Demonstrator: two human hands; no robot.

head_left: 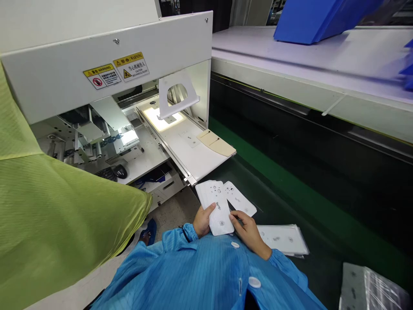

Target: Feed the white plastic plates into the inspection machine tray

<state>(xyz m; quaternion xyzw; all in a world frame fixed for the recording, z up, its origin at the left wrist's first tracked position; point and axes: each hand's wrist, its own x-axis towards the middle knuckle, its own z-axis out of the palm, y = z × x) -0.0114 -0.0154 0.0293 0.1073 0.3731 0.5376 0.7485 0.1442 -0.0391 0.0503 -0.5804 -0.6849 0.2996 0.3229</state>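
The left hand [202,220] grips a fan of cards [217,202] over the belt [290,189], thumb pressed on top; the right hand [249,231] pinches their lower edge. Fanned so loosely, one could slip out and fall. The machine tray [200,162] holds a white sheet [190,138] and beige pad [216,143]; the blue bin [309,21] hides its contents.

A dark green belt [290,202] stretches ahead and to the right of the right grip [248,230]. Just right of that grip a flat stack of white sheets [284,239] lies on it; farther right, nearer the person, sits a plastic-wrapped pack [371,286]. Ahead of the left grip [203,220] a white machine tray [193,160] bears a beige card [216,143]. Beyond the belt, a white tabletop [290,51] carries a blue bin [316,17].
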